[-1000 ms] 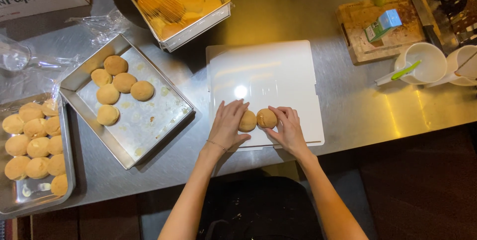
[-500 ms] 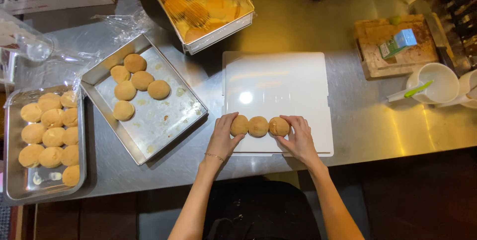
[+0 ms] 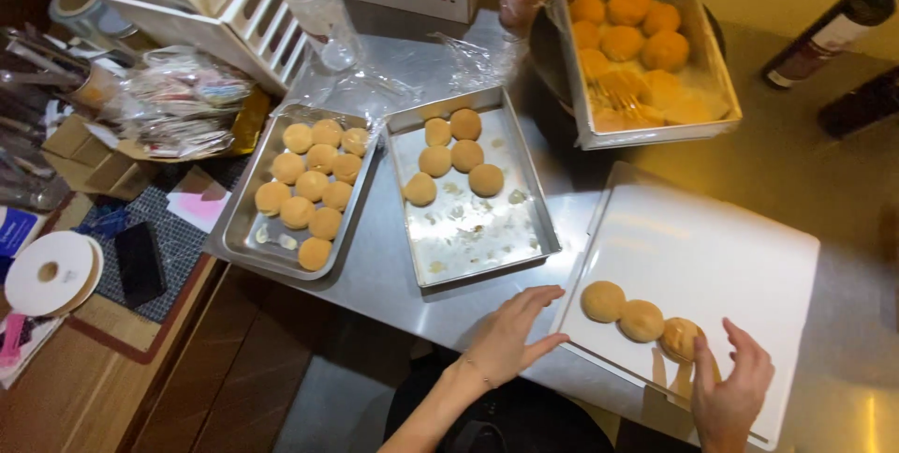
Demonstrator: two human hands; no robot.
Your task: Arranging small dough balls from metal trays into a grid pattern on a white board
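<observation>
Presently the left hand (image 3: 510, 336) rests open-fingered on the tabletop (image 3: 375, 275), holding nothing; the right hand (image 3: 730, 387), fingers spread, touches the nearest dough ball (image 3: 679, 336) on the white board (image 3: 721, 247).

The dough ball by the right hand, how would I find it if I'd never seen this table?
Find the big white cutting board on the steel counter. Three dough balls sit in a row near its front edge. Pick the dough ball at the row's end nearest the right hand; its top looks shinier and more marked than the two smoother ones beside it.

hands (image 3: 618, 369) open | three dough balls (image 3: 641, 320) on white board (image 3: 730, 247) | right maybe touching
</observation>
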